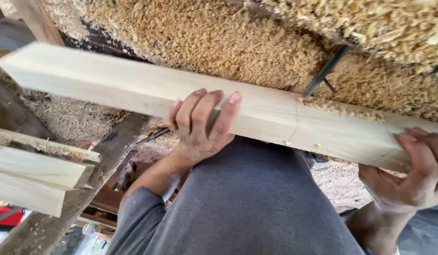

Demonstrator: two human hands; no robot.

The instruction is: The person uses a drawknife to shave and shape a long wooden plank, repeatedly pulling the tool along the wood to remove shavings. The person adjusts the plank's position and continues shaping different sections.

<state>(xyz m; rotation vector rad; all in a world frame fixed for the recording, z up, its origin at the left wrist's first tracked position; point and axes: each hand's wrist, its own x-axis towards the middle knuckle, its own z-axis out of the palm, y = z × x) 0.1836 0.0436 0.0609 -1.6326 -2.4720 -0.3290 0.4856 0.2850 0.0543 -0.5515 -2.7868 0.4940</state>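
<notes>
Both hands on the plank [134, 87]: left hand [202, 125] wraps over its near edge mid-length, fingers [228, 111] curled on the top face, while the right hand [417, 174] clamps the end at frame right. Plank lies across the sawdust-covered table [219, 42], a dark metal rod [325, 71] just behind it and cut offcuts [34, 179] well apart at left. Looks like positioning or steadying the plank; any shift needs both grips kept firm so it stays level.

Your left hand [200, 123] and right hand [415, 172] are bare and dusty; you wear grey trousers, with a grey sleeve on the left arm.
</notes>
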